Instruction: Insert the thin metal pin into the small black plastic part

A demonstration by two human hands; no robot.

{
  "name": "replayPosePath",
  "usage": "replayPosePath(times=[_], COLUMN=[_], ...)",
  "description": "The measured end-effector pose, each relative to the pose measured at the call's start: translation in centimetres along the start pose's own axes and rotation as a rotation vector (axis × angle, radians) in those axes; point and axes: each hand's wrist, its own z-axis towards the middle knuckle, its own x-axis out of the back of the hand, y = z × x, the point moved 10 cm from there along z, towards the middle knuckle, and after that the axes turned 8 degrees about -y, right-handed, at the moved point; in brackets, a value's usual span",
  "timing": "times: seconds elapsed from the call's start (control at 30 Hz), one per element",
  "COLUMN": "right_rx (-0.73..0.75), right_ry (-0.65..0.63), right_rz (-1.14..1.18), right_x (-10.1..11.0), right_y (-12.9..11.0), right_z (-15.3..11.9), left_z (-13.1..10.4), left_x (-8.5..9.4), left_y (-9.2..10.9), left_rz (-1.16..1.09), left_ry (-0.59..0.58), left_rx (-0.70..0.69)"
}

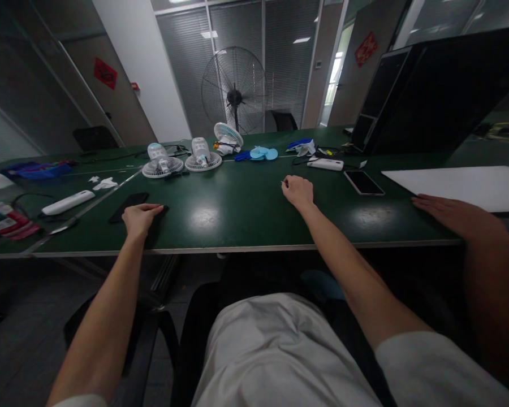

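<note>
My left hand (139,219) is closed in a pinch near the front edge of the green table (237,220), with a small dark object (165,208) at its fingertips that is too small to name. Beside it, partly behind the hand, lies a black phone (129,207). Further right, my right hand (298,191) rests closed on the table. A small thin thing (284,182) shows at its fingertips, and I cannot make out what it is. A phone with a pale edge (363,183) lies to the right of that hand, and a white power strip (326,164) is behind it.
Small white fans (203,162) stand at the back, near light blue fan blades (263,153). Another person's hand (453,212) lies by a white board (462,183) on the right. A white bar (68,202) and a bottle (8,217) are at the left.
</note>
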Motion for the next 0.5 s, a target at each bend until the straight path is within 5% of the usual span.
replayPosePath(times=[0.27, 0.5], right_rx=[0.004, 0.007], right_ry=[-0.004, -0.016], right_rz=[0.0, 0.003], right_x=[0.0, -0.1], right_y=[0.1, 0.0], right_z=[0.1, 0.0], left_z=[-0.6, -0.7], left_x=[-1.1, -1.4], left_y=[3.9, 4.1], left_rz=[0.218, 0.311], left_ry=[0.016, 0.013], left_rx=[-0.204, -0.224])
